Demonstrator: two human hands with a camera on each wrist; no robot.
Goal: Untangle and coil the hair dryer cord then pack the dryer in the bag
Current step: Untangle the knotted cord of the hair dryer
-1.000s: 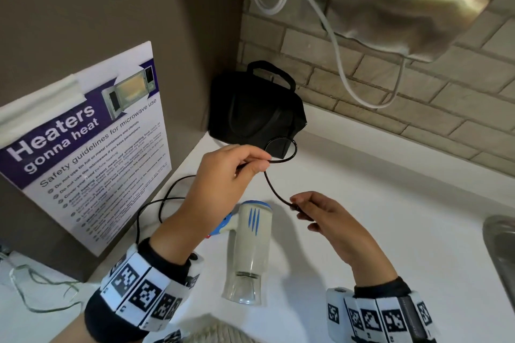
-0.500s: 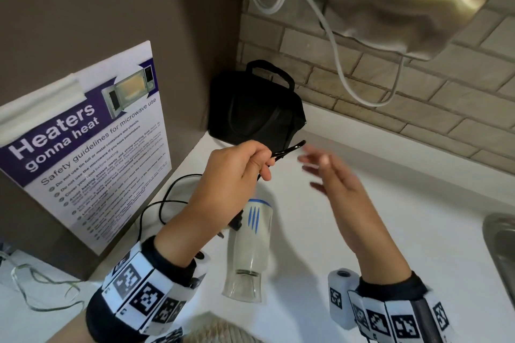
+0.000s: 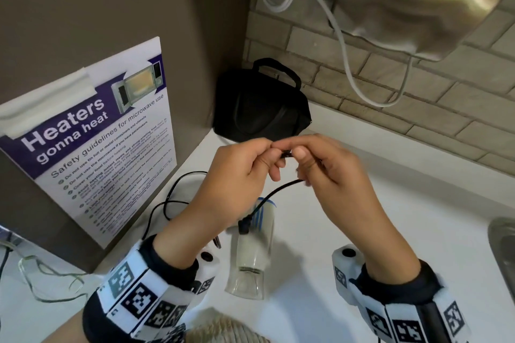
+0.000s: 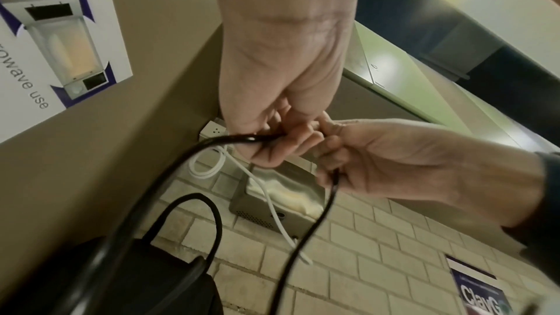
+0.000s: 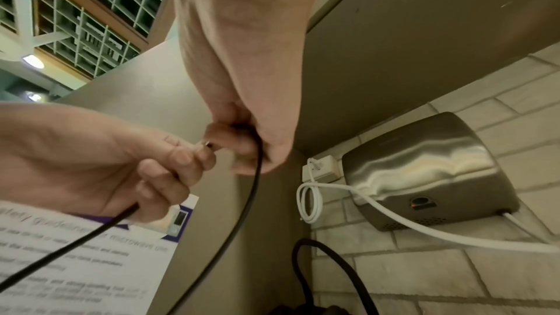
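Both hands pinching black cord, above counter.
Left hand (image 3: pixel 237 175) and right hand (image 3: pixel 331 172) meet fingertip to fingertip on cord (image 3: pixel 274 193); hair dryer (image 3: pixel 255 253) below them, black bag (image 3: pixel 262 108) beyond.

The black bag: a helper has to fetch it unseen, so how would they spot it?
Find the white counter under the brick wall and follow it to the back corner. There sits the black fabric bag, soft, boxy, closed, with a loop handle, the only dark bulky thing there.
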